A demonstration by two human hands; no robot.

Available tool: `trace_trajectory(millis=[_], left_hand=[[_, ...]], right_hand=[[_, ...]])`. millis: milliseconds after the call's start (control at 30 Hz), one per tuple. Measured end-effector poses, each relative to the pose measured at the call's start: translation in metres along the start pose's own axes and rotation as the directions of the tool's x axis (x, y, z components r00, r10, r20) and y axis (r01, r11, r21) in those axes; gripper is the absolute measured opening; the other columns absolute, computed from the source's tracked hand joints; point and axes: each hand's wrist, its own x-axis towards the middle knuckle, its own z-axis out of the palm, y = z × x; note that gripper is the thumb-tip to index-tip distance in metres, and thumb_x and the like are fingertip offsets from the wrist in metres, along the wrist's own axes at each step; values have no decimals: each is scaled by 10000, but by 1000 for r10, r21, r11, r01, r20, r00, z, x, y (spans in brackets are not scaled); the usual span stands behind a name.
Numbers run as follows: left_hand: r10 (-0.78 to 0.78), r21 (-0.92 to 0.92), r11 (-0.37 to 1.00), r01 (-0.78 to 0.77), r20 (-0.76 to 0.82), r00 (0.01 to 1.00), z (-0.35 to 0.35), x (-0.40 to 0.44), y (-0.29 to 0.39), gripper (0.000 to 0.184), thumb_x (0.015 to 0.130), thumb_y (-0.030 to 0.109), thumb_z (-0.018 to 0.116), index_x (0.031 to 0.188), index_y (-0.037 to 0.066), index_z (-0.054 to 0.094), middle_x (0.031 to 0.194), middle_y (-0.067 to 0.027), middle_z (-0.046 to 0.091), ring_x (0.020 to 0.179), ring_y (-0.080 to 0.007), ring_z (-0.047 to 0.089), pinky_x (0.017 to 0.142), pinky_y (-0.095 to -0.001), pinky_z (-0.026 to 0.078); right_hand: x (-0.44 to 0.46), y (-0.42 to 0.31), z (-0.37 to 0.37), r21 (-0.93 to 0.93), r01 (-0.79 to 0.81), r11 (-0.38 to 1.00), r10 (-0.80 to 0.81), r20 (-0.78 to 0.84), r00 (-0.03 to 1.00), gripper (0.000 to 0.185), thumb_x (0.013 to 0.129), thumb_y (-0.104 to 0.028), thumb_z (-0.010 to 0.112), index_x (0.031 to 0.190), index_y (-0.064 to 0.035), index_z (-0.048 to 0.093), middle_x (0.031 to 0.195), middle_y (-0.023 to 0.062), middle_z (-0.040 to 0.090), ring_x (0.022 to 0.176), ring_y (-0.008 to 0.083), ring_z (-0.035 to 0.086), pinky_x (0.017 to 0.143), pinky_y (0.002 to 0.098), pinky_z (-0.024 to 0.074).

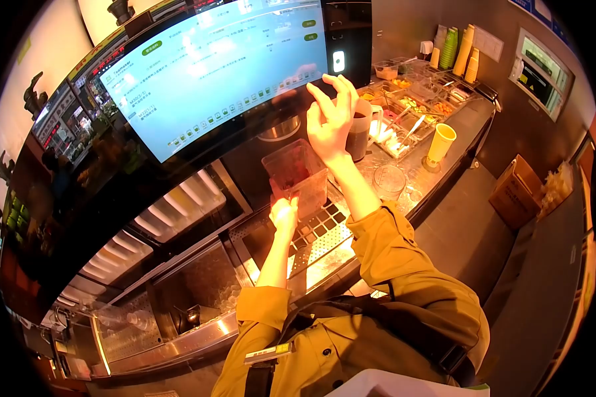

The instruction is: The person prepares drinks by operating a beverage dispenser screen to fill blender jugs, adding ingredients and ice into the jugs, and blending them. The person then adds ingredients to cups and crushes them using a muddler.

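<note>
While L hand (285,213) grips the clear tub (316,188) above the grate (321,228), left of the jug (358,139), R hand (331,122) hovers near the screen (225,79), fingers apart, nothing held; tub's not set down yet, contents amt. unclear.

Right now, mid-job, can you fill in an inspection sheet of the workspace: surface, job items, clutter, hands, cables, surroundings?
Surface: metal counter at right; perforated metal panel below the container.
Job items: translucent container held up, tilted; pitcher of dark liquid behind the right hand.
Clutter: yellow cup upright on the counter; stacked green cups at its far end.
Hands: left hand grips the container; right hand is raised before the screen's lower right corner, fingers parted; contact unclear.
Cables: none clearly made out.
Surroundings: lit screen ahead; open cardboard box at right.
</note>
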Motion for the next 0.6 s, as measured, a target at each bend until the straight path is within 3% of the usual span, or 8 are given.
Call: trace_trajectory(millis=[100, 200, 300, 333, 500, 600], left_hand=[[-23, 36, 999, 22, 15, 1000, 5, 4, -4, 550, 757, 497, 549, 558, -16, 574, 491, -138, 558, 542, -285, 596, 582, -376, 455], [-64, 9, 998, 64, 145, 987, -10, 0, 6, 438, 763, 445, 553, 703, 13, 602, 708, -189, 600, 714, -341, 589, 642, -426, 443], [17, 35, 999, -15, -39, 999, -3, -2, 4, 564, 755, 518, 534, 603, -22, 582, 523, -160, 566, 564, -308, 595, 582, -383, 456], [-67, -34, 997, 71, 114, 991, 3, 4, -3, 551, 749, 514, 542, 641, -25, 590, 596, -185, 585, 618, -331, 597, 606, -398, 456], [-70, 39, 997, 70, -1, 998, 1, 3, 4, 547, 739, 510, 554, 609, -20, 586, 643, -204, 589, 657, -337, 596, 636, -414, 447], [-39, 20, 999, 39, 21, 999, 3, 1, 0, 548, 752, 506, 546, 573, -12, 572, 545, -165, 575, 567, -299, 599, 595, -382, 462]], right_hand=[[-3, 0, 3, 47, -36, 998, 37, -15, 999, 318, 606, 34, 538, 899, -41, 634, 1057, 118, 507, 1061, 323, 399, 897, 406, 344], [-3, -6, 6, 73, -9, 997, 10, -8, 1000, 317, 603, 30, 538, 895, -46, 634, 1053, 110, 511, 1063, 318, 397, 898, 398, 340], [-3, -21, 6, 98, 71, 993, -76, 39, 996, 318, 599, 20, 541, 893, -52, 635, 1053, 101, 515, 1058, 309, 404, 896, 386, 336], [-4, -24, 8, 99, 88, 991, -92, 36, 995, 317, 595, 7, 542, 890, -59, 637, 1052, 98, 518, 1051, 303, 412, 893, 378, 334], [0, -34, 12, 111, 95, 989, -98, 20, 995, 316, 583, -2, 539, 879, -53, 637, 1049, 103, 523, 1046, 296, 417, 889, 373, 338], [-2, -39, 10, 106, 96, 990, -103, 60, 993, 315, 585, -4, 537, 880, -52, 636, 1047, 99, 524, 1046, 292, 415, 890, 373, 333]])
